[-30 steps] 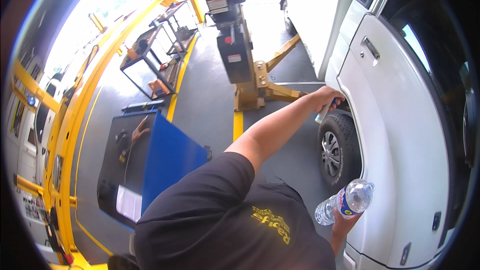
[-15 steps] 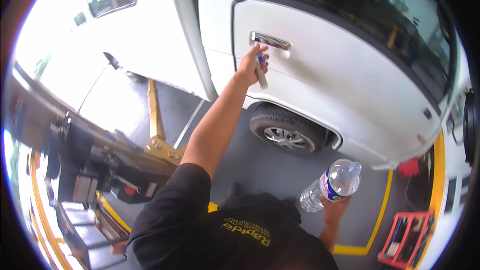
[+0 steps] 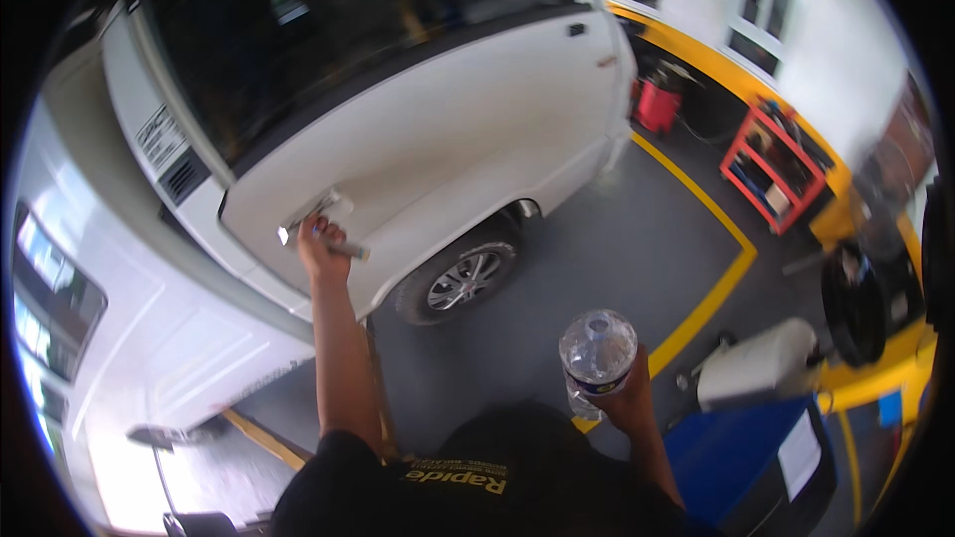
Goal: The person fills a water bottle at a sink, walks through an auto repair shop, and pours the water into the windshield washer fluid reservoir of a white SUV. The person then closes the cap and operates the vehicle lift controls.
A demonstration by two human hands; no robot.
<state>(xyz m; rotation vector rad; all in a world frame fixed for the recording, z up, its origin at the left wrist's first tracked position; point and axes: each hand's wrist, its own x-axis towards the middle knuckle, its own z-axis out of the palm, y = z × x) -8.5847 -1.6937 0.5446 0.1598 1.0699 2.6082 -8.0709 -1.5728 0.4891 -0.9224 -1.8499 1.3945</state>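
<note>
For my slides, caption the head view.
White vehicle: left hand, holding a pale tube, at the door handle; right hand holding a clear bottle.

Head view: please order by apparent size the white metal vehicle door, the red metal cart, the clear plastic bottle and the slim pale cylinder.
1. White metal vehicle door
2. Red metal cart and clear plastic bottle: too similar to rank
3. Slim pale cylinder

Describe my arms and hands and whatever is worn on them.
Your left hand and right hand are ungloved, and the forearms are uncovered, with no watch or band visible at either wrist. The left sleeve is black and short, part of a black shirt with yellow lettering. Rings are too small to tell.
</note>
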